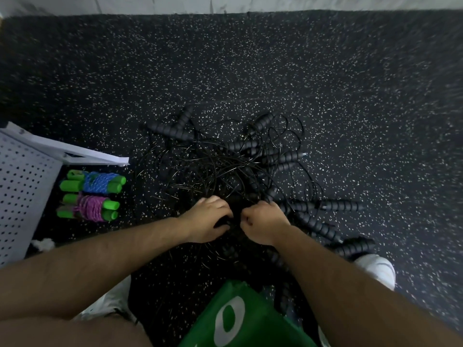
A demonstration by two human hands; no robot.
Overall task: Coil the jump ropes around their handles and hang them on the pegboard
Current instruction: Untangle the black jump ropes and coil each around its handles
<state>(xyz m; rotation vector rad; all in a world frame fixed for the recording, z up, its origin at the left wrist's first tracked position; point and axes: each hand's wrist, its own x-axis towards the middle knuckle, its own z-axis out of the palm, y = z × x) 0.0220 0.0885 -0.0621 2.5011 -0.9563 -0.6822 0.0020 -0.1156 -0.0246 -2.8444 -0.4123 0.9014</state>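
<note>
Our left hand (209,217) and right hand (263,222) are gripping the tangled ropes (233,171) on the floor (250,58).
We are judging them light, springy, slippery; ribbed handles (319,225) are offering firmer hold.

The floor (250,58) is dark rubber matting, black and flecked all over with small white and grey specks. Faint seams (260,97) cross it near the middle, where the tiles meet. Along the top edge the matting ends against a pale wall (150,3), greyish white with a few faint darker streaks. The light is dim and even, and casts no sharp shadows. A green bag (250,319) with a white mark sits at the bottom edge.
</note>
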